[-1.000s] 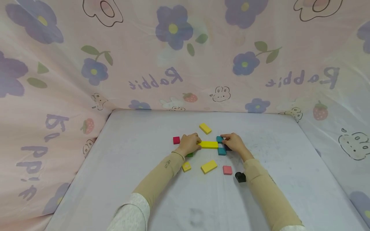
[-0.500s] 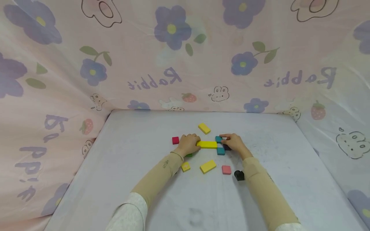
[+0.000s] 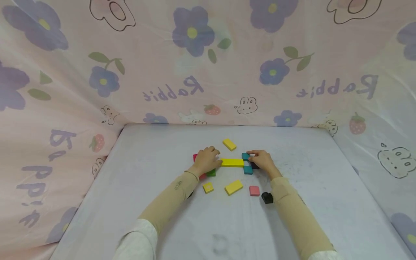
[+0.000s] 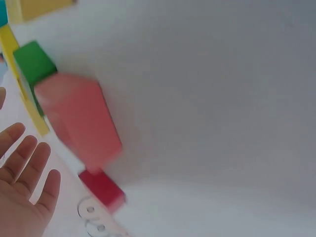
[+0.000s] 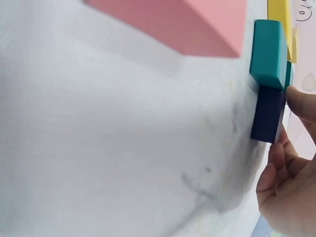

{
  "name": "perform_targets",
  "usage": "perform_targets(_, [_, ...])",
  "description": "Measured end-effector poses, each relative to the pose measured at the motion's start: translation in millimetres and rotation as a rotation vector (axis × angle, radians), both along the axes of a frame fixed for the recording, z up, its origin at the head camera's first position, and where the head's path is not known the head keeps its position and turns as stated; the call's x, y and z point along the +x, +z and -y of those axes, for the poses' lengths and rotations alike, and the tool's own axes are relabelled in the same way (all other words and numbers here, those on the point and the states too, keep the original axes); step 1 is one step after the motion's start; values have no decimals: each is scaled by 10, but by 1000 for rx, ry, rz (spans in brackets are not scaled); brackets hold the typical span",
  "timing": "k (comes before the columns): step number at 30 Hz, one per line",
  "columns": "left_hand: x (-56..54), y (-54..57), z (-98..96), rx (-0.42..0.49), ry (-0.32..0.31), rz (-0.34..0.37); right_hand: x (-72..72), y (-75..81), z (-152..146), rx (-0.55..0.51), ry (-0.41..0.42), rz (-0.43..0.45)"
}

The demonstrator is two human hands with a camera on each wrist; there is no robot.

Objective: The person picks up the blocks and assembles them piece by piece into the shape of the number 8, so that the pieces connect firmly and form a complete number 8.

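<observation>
My left hand (image 3: 205, 160) hovers over the left end of a row of blocks with its fingers spread and relaxed. Nothing lies between those fingers in the left wrist view. Just past them is the long yellow block strip (image 3: 232, 163), with a green block (image 3: 211, 172) and a pinkish-red block (image 4: 81, 116) nearby. At the strip's right end, my right hand (image 3: 264, 160) pinches the far teal block (image 3: 245, 156) between thumb and index finger. A nearer teal block (image 5: 269, 54) and a dark blue block (image 5: 269, 114) sit against it, the dark one under my palm.
Loose yellow blocks (image 3: 229, 144) (image 3: 234, 187) lie behind and in front of the row. A small yellow block (image 3: 208, 187), a pink block (image 3: 254, 191) and a black piece (image 3: 267, 198) lie nearer. Patterned cloth (image 3: 191, 72) walls the table (image 3: 146, 151).
My left hand has let go of the yellow strip and moved left, its fingers opening. More of the green block shows. My right hand has stayed at the teal block.
</observation>
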State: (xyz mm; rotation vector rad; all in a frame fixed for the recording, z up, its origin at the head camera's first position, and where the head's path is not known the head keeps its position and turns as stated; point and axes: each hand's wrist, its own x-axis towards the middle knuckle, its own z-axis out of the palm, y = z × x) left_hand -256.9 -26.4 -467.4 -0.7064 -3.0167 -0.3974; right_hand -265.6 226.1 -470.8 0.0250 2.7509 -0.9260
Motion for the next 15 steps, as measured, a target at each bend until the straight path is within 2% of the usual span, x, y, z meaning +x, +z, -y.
perform_targets(4, [-12, 45, 144, 14, 41, -26, -5, -12, 3, -11, -27, 9])
perform_targets(10, [-2, 104, 352, 39, 84, -4, -6, -31, 4, -20, -32, 11])
perform_targets(15, [-2, 90, 495, 8, 104, -17, 2, -25, 8, -25, -41, 12])
